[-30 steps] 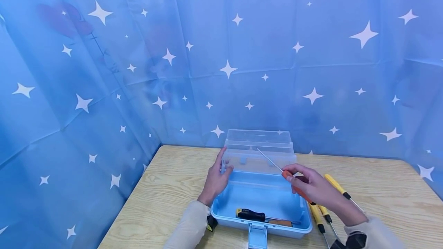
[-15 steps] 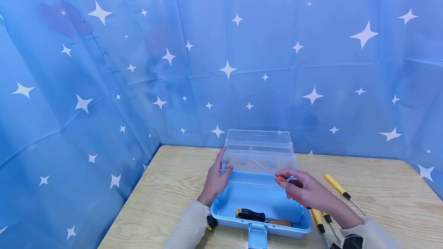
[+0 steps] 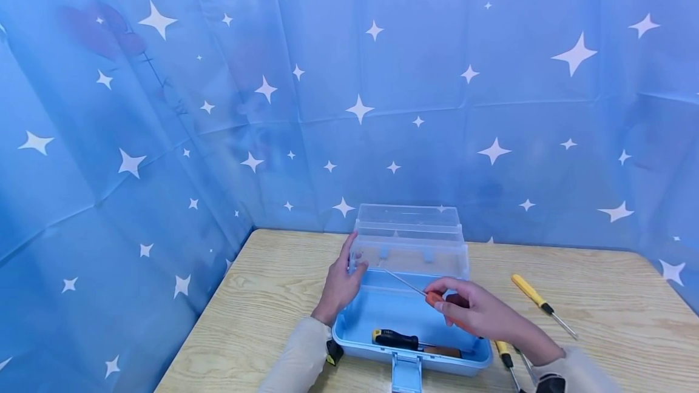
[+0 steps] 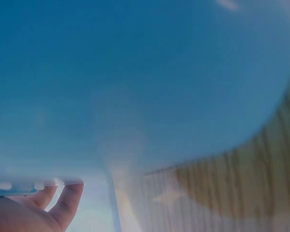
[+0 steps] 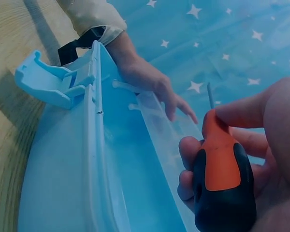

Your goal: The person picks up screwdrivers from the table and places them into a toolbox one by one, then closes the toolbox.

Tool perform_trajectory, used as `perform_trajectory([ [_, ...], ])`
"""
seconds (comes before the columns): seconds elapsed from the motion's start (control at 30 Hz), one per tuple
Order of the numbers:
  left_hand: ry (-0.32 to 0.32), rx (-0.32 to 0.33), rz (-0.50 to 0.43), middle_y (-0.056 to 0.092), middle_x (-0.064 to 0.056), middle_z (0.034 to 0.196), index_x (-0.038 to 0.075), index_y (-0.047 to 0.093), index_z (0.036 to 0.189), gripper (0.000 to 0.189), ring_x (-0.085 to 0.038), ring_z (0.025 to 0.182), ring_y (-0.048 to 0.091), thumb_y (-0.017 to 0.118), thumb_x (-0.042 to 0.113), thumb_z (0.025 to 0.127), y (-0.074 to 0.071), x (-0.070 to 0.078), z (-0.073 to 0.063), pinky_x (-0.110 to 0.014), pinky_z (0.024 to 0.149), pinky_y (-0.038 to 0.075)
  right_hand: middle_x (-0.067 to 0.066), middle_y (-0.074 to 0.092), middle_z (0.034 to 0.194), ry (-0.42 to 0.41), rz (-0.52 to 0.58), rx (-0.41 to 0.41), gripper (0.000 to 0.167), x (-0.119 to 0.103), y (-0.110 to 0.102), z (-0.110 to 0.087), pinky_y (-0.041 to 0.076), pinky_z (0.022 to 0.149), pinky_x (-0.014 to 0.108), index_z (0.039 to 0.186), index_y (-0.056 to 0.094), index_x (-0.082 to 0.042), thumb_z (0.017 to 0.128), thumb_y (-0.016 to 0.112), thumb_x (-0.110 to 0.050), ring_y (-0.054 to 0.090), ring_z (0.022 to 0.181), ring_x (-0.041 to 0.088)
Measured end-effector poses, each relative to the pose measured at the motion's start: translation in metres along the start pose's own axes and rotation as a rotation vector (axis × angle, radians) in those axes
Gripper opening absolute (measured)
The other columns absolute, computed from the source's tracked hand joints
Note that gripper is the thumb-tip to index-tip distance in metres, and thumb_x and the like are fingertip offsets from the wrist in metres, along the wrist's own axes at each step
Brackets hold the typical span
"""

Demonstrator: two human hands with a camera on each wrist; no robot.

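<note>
An orange-and-black-handled screwdriver is gripped in my right hand, over the right part of the light-blue toolbox. Its thin shaft points to the back left. The clear lid stands raised at the back. My left hand holds the lid's left edge, thumb in front and some fingers seen through the plastic; in the left wrist view its fingers touch an edge. Inside the toolbox, along the front, lie a black-and-yellow-handled screwdriver and a brownish-orange handle.
Yellow-handled screwdrivers lie right of the toolbox: one farther back, others partly under the right forearm. The front latch hangs down, open. A blue star-patterned curtain stands behind the wooden table.
My right hand has moved left and down with the orange-and-black screwdriver, from the toolbox's right edge to over its inside. The left hand and lid have stayed still.
</note>
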State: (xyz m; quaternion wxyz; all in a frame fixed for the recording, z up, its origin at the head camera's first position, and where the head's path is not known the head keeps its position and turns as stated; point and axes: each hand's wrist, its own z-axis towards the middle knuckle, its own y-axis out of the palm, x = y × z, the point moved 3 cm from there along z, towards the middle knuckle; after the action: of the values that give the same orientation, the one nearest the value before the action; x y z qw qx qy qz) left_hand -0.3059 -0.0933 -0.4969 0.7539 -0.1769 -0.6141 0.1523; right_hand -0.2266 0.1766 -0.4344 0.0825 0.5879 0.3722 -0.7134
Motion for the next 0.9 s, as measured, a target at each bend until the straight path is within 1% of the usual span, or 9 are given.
perform_trajectory([
  [0.13, 0.006, 0.001, -0.005, 0.048, -0.006, 0.150, 0.049, 0.020, 0.154, 0.064, -0.033, 0.133, 0.051, 0.053, 0.035, 0.101, -0.001, 0.001, -0.001, -0.062, 0.106, 0.041, 0.016, 0.060, 0.100, -0.055, 0.029, -0.035, 0.027, 0.001, 0.003, 0.000, 0.052, 0.059, 0.027, 0.128, 0.055, 0.000, 0.104, 0.050, -0.013, 0.062, 0.069, 0.024],
  [0.2, 0.008, -0.001, -0.005, 0.048, -0.007, 0.150, 0.048, 0.020, 0.154, 0.064, -0.034, 0.133, 0.051, 0.053, 0.035, 0.101, -0.001, 0.001, -0.001, -0.062, 0.106, 0.041, 0.013, 0.060, 0.100, -0.078, 0.044, -0.056, 0.026, 0.001, 0.005, 0.000, 0.051, 0.058, 0.026, 0.127, 0.056, -0.002, 0.104, 0.049, -0.012, 0.061, 0.067, 0.019],
  [0.37, 0.003, -0.007, -0.002, 0.048, -0.007, 0.150, 0.048, 0.019, 0.155, 0.065, -0.034, 0.133, 0.051, 0.053, 0.035, 0.101, 0.000, 0.001, -0.001, -0.062, 0.105, 0.042, 0.006, 0.060, 0.096, -0.099, 0.055, -0.096, 0.025, 0.004, 0.009, 0.001, 0.050, 0.053, 0.024, 0.127, 0.056, -0.005, 0.105, 0.048, -0.013, 0.058, 0.063, 0.010],
  [0.47, 0.003, -0.005, -0.007, 0.049, -0.008, 0.150, 0.048, 0.019, 0.155, 0.065, -0.034, 0.132, 0.051, 0.053, 0.035, 0.101, 0.000, 0.001, -0.001, -0.062, 0.104, 0.042, 0.004, 0.061, 0.095, -0.112, 0.067, -0.113, 0.025, 0.005, 0.013, 0.002, 0.050, 0.053, 0.023, 0.127, 0.056, -0.003, 0.105, 0.048, -0.012, 0.057, 0.062, 0.012],
  [0.6, 0.007, -0.004, -0.013, 0.049, -0.008, 0.150, 0.049, 0.019, 0.154, 0.065, -0.034, 0.132, 0.051, 0.053, 0.032, 0.102, 0.000, 0.000, -0.001, -0.062, 0.104, 0.043, 0.005, 0.061, 0.091, -0.125, 0.079, -0.134, 0.027, 0.007, 0.017, 0.003, 0.050, 0.052, 0.024, 0.127, 0.055, 0.001, 0.105, 0.047, -0.012, 0.056, 0.059, 0.023],
  [0.63, 0.011, -0.003, -0.013, 0.049, -0.008, 0.150, 0.049, 0.019, 0.154, 0.065, -0.034, 0.132, 0.051, 0.053, 0.032, 0.102, 0.000, 0.000, -0.001, -0.062, 0.104, 0.043, 0.005, 0.062, 0.090, -0.122, 0.074, -0.137, 0.027, 0.008, 0.018, 0.003, 0.049, 0.051, 0.023, 0.127, 0.055, 0.002, 0.105, 0.047, -0.012, 0.056, 0.059, 0.021],
  [0.7, 0.004, -0.005, -0.008, 0.047, -0.007, 0.151, 0.049, 0.018, 0.154, 0.066, -0.033, 0.134, 0.049, 0.053, 0.030, 0.102, 0.000, 0.000, 0.000, -0.061, 0.105, 0.042, 0.005, 0.062, 0.091, -0.120, 0.063, -0.141, 0.028, 0.010, 0.019, 0.004, 0.050, 0.051, 0.025, 0.128, 0.055, 0.001, 0.105, 0.047, -0.013, 0.057, 0.059, 0.025],
  [0.83, -0.009, -0.004, -0.001, 0.043, -0.003, 0.154, 0.047, 0.018, 0.155, 0.066, -0.032, 0.138, 0.045, 0.053, 0.027, 0.102, 0.001, 0.000, 0.001, -0.060, 0.108, 0.039, 0.003, 0.062, 0.094, -0.109, 0.029, -0.144, 0.028, 0.013, 0.021, 0.003, 0.051, 0.052, 0.024, 0.128, 0.056, -0.001, 0.105, 0.047, -0.015, 0.058, 0.060, 0.016],
  [0.9, -0.012, -0.001, -0.003, 0.042, -0.002, 0.155, 0.046, 0.019, 0.156, 0.066, -0.032, 0.139, 0.044, 0.053, 0.026, 0.102, 0.001, 0.001, 0.001, -0.060, 0.109, 0.038, 0.008, 0.062, 0.096, -0.128, 0.030, -0.150, 0.027, 0.013, 0.022, 0.004, 0.051, 0.052, 0.025, 0.128, 0.057, -0.001, 0.105, 0.048, -0.014, 0.058, 0.061, 0.013],
])
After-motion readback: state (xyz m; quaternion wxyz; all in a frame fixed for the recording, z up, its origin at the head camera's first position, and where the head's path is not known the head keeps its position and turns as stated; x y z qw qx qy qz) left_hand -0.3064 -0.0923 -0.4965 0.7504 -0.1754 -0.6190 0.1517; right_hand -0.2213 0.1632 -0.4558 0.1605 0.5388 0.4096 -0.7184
